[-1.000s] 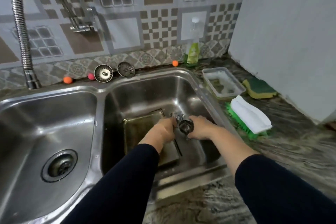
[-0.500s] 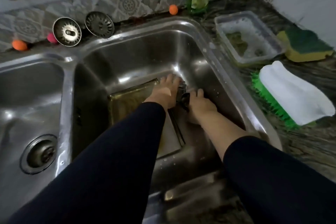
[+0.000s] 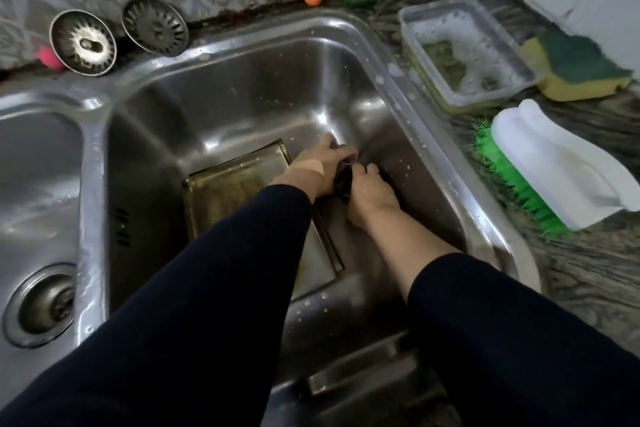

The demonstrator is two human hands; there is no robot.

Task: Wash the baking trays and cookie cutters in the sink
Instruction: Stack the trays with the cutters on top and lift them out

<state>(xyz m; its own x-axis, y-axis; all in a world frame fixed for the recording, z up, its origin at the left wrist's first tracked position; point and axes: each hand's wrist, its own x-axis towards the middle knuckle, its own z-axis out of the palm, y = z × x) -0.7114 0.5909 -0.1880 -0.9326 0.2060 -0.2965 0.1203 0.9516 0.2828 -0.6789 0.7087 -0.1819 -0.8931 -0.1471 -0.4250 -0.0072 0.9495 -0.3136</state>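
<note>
Hands clasp a cookie cutter [image 3: 343, 180] low in the sink [image 3: 242, 80].
Left hand [image 3: 313, 168] and right hand [image 3: 370, 192] both curl round it; baking tray [image 3: 228, 187] lies just left.

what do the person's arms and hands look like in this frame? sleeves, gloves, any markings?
Both arms wear long, plain dark navy sleeves, close-fitting, ending at the wrist on the left sleeve and pushed up to mid-forearm on the right sleeve. Both hands are bare: no gloves, no rings or watch visible. The left hand carries an adhesive bandage across its back; the right hand shows no markings.
</note>
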